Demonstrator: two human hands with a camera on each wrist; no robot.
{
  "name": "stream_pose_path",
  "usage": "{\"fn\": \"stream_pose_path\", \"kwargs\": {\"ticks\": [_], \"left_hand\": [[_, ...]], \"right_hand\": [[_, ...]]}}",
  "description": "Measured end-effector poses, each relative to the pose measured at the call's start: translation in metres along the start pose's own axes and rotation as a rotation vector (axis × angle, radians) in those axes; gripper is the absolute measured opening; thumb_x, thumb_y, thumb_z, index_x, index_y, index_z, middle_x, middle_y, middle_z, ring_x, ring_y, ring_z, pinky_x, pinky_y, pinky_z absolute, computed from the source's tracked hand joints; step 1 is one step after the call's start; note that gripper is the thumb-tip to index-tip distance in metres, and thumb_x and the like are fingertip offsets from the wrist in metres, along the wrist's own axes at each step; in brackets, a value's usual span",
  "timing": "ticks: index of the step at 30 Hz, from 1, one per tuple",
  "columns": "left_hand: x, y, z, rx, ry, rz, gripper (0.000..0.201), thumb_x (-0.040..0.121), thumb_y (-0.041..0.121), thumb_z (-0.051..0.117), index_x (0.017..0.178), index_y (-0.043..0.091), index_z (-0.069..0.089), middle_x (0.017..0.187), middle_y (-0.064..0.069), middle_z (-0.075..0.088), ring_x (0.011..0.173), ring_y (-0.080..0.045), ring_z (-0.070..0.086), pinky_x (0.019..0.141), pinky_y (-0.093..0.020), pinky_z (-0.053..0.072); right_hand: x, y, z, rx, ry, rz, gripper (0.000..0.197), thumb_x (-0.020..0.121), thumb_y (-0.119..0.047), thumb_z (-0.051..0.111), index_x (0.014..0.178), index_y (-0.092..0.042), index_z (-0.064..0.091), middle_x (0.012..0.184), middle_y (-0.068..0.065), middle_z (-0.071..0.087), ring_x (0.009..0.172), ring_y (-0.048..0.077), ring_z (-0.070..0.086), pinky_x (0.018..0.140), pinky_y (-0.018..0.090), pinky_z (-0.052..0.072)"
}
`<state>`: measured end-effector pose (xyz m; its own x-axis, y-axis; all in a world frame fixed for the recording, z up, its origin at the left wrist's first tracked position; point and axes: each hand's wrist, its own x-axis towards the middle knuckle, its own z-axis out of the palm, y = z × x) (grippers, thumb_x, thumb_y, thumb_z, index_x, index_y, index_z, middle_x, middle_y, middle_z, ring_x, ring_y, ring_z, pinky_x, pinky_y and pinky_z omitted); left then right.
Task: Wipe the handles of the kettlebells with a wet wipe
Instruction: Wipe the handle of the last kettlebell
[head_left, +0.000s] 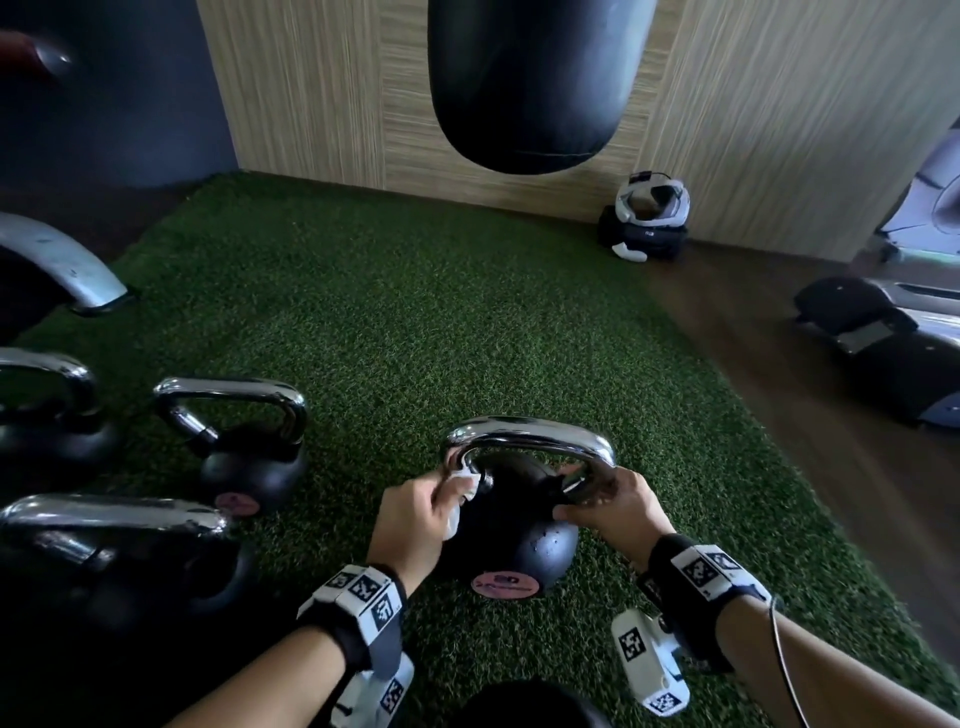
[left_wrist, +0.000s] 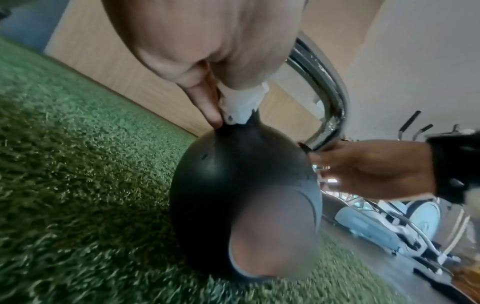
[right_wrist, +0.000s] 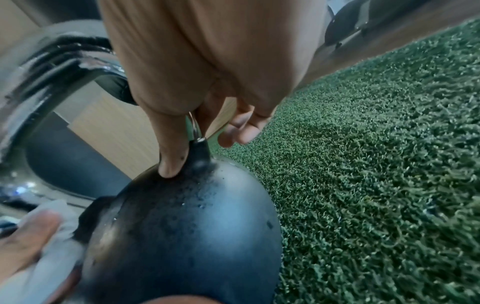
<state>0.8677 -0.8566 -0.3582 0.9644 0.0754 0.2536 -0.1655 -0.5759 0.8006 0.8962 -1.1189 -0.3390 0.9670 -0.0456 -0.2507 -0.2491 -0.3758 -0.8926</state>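
A black kettlebell with a chrome handle lies tipped toward me on the green turf. My left hand pinches a white wet wipe against the left leg of the handle, right where it joins the ball. The wipe shows bunched under my fingers in the left wrist view, and again as the wipe in the right wrist view. My right hand grips the handle's right leg, thumb pressed on the ball.
Three more chrome-handled kettlebells stand to the left, the nearest kettlebell about a hand's width from my left hand. A black punching bag hangs ahead. A headset on a bag sits by the wall. Exercise machines stand right.
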Motion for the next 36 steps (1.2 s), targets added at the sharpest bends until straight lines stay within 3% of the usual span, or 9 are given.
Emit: {"fn": "stream_pose_path", "kwargs": {"ticks": [4,7,11,15,18,21,25,31,36], "left_hand": [[0.014,0.007,0.002,0.035,0.012,-0.045,0.050,0.097,0.047,0.063,0.055,0.026,0.046,0.046,0.010,0.050,0.039,-0.001,0.043,0.040,-0.016,0.030],[0.030,0.009,0.006,0.053,0.012,-0.068,0.050,0.097,0.046,0.065,0.057,0.018,0.054,0.051,0.006,0.055,0.045,-0.003,0.048,0.045,-0.020,0.032],[0.049,0.020,0.012,0.042,-0.011,-0.064,0.042,0.097,0.040,0.069,0.070,0.009,0.073,0.051,0.006,0.058,0.046,-0.005,0.050,0.044,-0.015,0.035],[0.063,0.035,0.023,0.071,-0.029,-0.040,0.054,0.097,0.038,0.068,0.055,0.008,0.052,0.043,0.004,0.039,0.044,-0.017,0.039,0.047,-0.028,0.026],[0.063,0.045,0.034,0.080,-0.016,-0.028,0.049,0.100,0.032,0.065,0.056,0.016,0.051,0.043,0.006,0.045,0.042,-0.014,0.045,0.050,-0.028,0.026],[0.065,0.050,0.035,0.049,-0.133,-0.093,0.034,0.102,0.028,0.057,0.073,0.011,0.066,0.069,-0.010,0.071,0.065,-0.029,0.068,0.055,-0.031,0.038],[0.066,0.040,0.023,-0.033,-0.353,-0.147,0.024,0.098,0.016,0.054,0.111,0.023,0.073,0.113,-0.004,0.076,0.074,-0.012,0.060,0.070,-0.025,0.047],[0.072,0.037,0.026,-0.002,-0.193,-0.168,0.022,0.092,0.013,0.073,0.113,0.009,0.079,0.099,-0.012,0.080,0.090,-0.022,0.073,0.079,-0.022,0.048],[0.079,0.053,0.026,-0.107,0.044,-0.133,0.020,0.094,0.027,0.073,0.110,0.017,0.080,0.094,0.002,0.080,0.078,-0.012,0.071,0.060,-0.008,0.044]], "right_hand": [[-0.021,-0.003,-0.013,-0.234,0.035,-0.148,0.036,0.072,0.004,0.086,0.100,-0.007,0.066,0.088,-0.001,0.070,0.079,0.008,0.069,0.062,0.003,0.045],[-0.039,-0.010,-0.021,-0.500,0.086,-0.251,0.036,0.077,-0.003,0.080,0.074,-0.034,0.062,0.076,-0.018,0.067,0.068,0.005,0.064,0.054,0.005,0.042],[-0.059,-0.016,-0.020,-0.650,0.022,-0.360,0.038,0.074,0.007,0.066,0.089,-0.024,0.080,0.083,-0.014,0.073,0.075,0.005,0.064,0.061,0.001,0.037],[-0.079,-0.028,-0.009,-0.674,-0.035,-0.502,0.044,0.070,0.002,0.058,0.098,-0.023,0.082,0.086,-0.004,0.078,0.073,0.011,0.066,0.064,0.021,0.046],[-0.075,-0.030,-0.006,-0.666,-0.126,-0.518,0.053,0.073,0.007,0.054,0.111,-0.020,0.080,0.080,-0.020,0.066,0.071,-0.005,0.060,0.066,0.011,0.043],[-0.054,-0.030,-0.008,-0.664,-0.209,-0.428,0.049,0.080,0.008,0.055,0.106,-0.025,0.080,0.093,-0.019,0.070,0.074,-0.004,0.067,0.067,0.019,0.056],[-0.027,-0.038,0.003,-0.394,-0.035,-0.386,0.015,0.088,0.003,0.068,0.090,-0.012,0.071,0.089,-0.009,0.067,0.080,0.003,0.062,0.079,0.020,0.052],[0.026,-0.008,0.014,-0.337,-0.248,-0.090,0.082,0.069,-0.067,0.078,0.141,-0.033,0.057,0.135,-0.003,0.068,0.111,0.013,0.068,0.098,0.045,0.058],[0.020,-0.007,0.017,-0.191,-0.260,-0.095,0.083,0.064,-0.059,0.086,0.137,-0.027,0.062,0.129,0.004,0.072,0.112,0.022,0.071,0.102,0.051,0.055]]}}
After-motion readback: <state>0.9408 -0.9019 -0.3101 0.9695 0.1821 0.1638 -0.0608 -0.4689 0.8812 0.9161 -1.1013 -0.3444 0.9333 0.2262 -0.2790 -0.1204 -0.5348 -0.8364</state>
